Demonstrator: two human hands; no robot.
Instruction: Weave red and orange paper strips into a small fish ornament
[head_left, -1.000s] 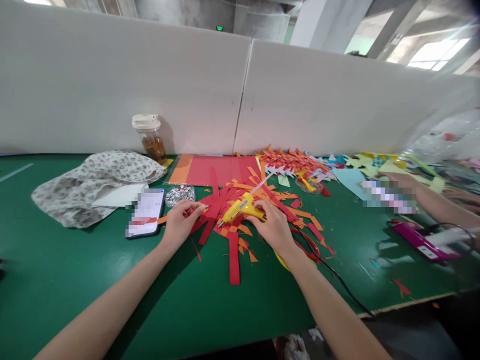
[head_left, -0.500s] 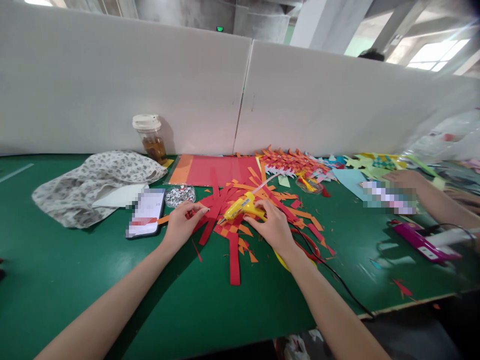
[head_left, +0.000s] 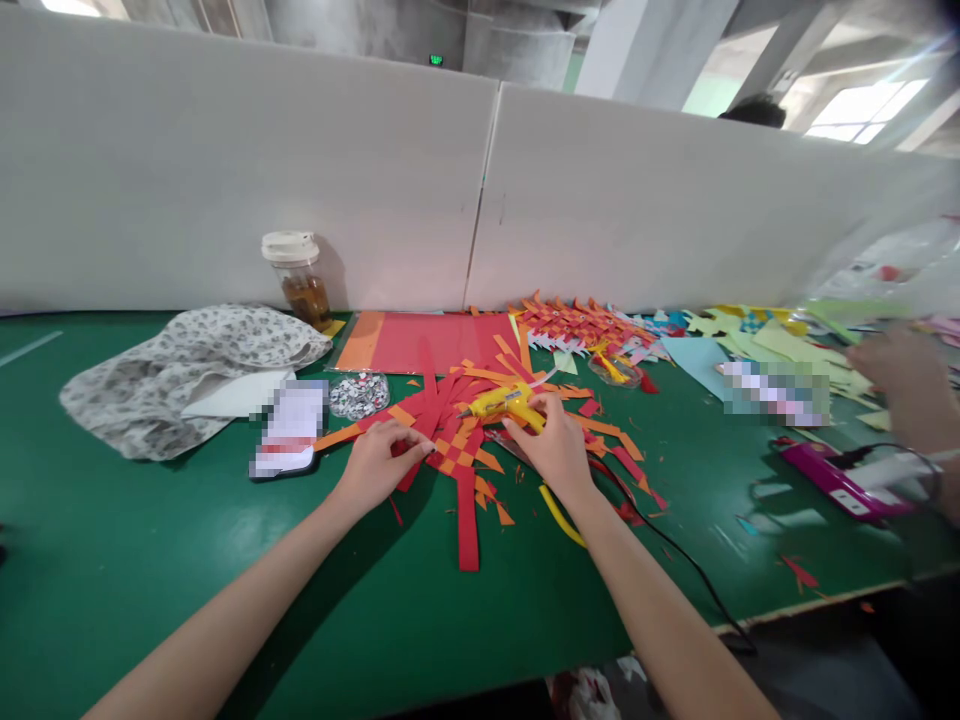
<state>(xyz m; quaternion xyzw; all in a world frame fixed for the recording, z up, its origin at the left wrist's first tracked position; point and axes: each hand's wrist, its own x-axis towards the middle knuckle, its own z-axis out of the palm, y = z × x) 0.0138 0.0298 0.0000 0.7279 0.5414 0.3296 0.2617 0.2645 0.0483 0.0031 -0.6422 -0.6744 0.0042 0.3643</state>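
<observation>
My right hand (head_left: 555, 445) is wrapped round the handle of a yellow hot glue gun (head_left: 499, 402), its nozzle pointing left above red and orange paper strips. A clear glue stick sticks out of its rear. Thumb and fingers of my left hand (head_left: 382, 462) are pinched at the left edge of a red-and-orange woven paper piece (head_left: 456, 452), seemingly on a strip of it; the fingertips hide the exact grip. One red strip (head_left: 468, 525) extends from the weave toward me. Below my right wrist, yellow-handled scissors (head_left: 561, 515) lie partly covered.
To the left are a phone (head_left: 289, 430), a patterned cloth (head_left: 180, 375) and a lidded drink cup (head_left: 300, 285). A bag of googly eyes (head_left: 360, 395) lies behind my left hand. At right, a co-worker's blurred hand (head_left: 892, 365) is above a purple glue gun (head_left: 840, 480). A black cord (head_left: 697, 570) crosses the table.
The glue gun has moved up and right with my right hand, its nozzle lifting off the weave. My left hand has shifted right and down to the weave's edge. The co-worker's hand moved right.
</observation>
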